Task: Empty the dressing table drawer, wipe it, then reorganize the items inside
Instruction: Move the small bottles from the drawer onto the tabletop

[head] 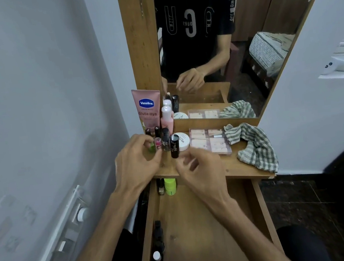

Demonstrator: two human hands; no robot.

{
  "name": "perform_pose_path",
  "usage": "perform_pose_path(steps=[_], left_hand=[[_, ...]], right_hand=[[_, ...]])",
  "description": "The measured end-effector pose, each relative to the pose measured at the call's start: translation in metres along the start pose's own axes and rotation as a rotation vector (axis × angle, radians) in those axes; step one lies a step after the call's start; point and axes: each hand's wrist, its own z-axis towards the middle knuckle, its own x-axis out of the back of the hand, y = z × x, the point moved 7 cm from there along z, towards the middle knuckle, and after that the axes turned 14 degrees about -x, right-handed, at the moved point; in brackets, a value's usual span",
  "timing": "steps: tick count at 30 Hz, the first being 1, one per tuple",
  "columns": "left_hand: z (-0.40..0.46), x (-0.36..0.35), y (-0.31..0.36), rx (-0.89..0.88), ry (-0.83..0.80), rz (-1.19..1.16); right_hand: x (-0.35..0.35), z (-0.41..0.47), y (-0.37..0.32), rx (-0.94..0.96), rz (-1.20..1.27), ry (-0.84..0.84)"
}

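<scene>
On the table (231, 166), your left hand (136, 162) pinches a small green bottle (151, 147); right hand (201, 170) hovers loosely curled, empty. Drawer (199, 223) open below, some items inside. Risk: a knuckle toppling the crowded upright black tube (174, 146).

Left hand (137, 163) pinching green bottle (151, 147), right hand (199, 170) empty, drawer (199, 223) open

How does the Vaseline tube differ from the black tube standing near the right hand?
The Vaseline tube is pink, flat and tall, leaning against the wooden mirror frame; the black tube is dark, round and shorter, standing free near the shelf's front. Both are upright on the dressing table top, and no hand touches either.
</scene>
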Motion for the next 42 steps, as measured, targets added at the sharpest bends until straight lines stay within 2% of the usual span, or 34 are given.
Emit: perform_pose_path(steps=[3, 8, 13, 17, 23, 26, 29, 37, 42], left_hand=[[-0.035, 0.005, 0.004, 0.060, 0.043, -0.045], [-0.101, -0.022, -0.008, 0.178, -0.185, 0.002], [-0.112, -0.037, -0.015, 0.188, -0.298, 0.025], [-0.100, -0.049, -0.013, 0.134, -0.326, 0.075], [-0.099, -0.052, -0.017, 0.185, -0.269, 0.081], [-0.104, -0.052, -0.015, 0.238, -0.254, 0.005], [-0.109, -0.045, -0.009, 0.207, -0.245, -0.071], [-0.057, 0.014, 0.018, 0.100, -0.010, -0.338], [-0.009, 0.008, 0.027, 0.071, -0.027, -0.256]], right_hand=[[-0.023, -0.033, 0.036, -0.176, -0.055, -0.149], [-0.062, -0.061, 0.084, -0.400, -0.147, -0.286], [-0.084, -0.050, 0.088, -0.526, 0.053, -0.230], [-0.095, -0.044, 0.087, -0.578, 0.048, -0.155], [-0.095, -0.039, 0.085, -0.525, -0.023, -0.075], [-0.085, -0.041, 0.080, -0.423, -0.097, -0.086], [-0.063, -0.050, 0.074, -0.322, -0.150, -0.101], [0.009, -0.038, 0.028, -0.154, 0.068, 0.028], [0.014, 0.005, 0.010, -0.133, 0.073, 0.106]])
